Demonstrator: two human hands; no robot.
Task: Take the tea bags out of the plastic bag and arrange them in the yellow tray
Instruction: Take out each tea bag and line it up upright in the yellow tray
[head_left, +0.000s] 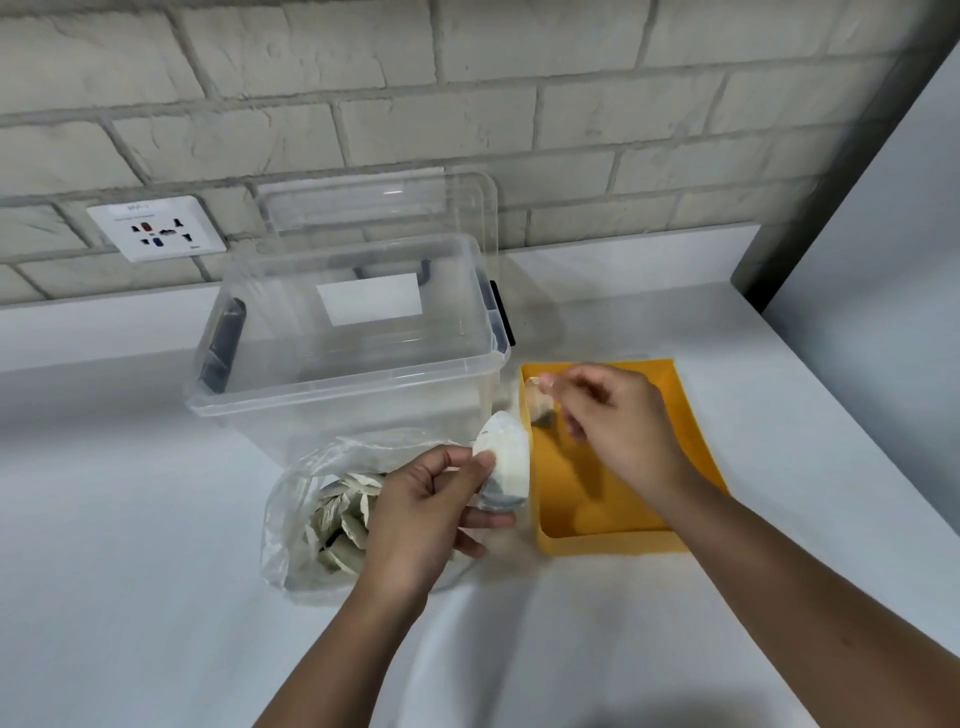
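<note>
A clear plastic bag (301, 519) lies on the white counter with several tea bags (343, 519) inside it. My left hand (421, 519) hovers over the bag's right side and pinches a small stack of white tea bags (506, 460) between thumb and fingers. The yellow tray (613, 499) sits just to the right. My right hand (618, 421) is over the tray's far left corner and pinches one tea bag (537, 402) by its top, with the bag hanging inside the tray. The remaining tray floor looks bare.
A large clear storage box (343, 353) with dark latches stands behind the bag and tray, its lid (379, 208) leaning on the brick wall. A wall socket (156, 234) is at the back left. A grey wall panel (883, 260) bounds the counter's right side.
</note>
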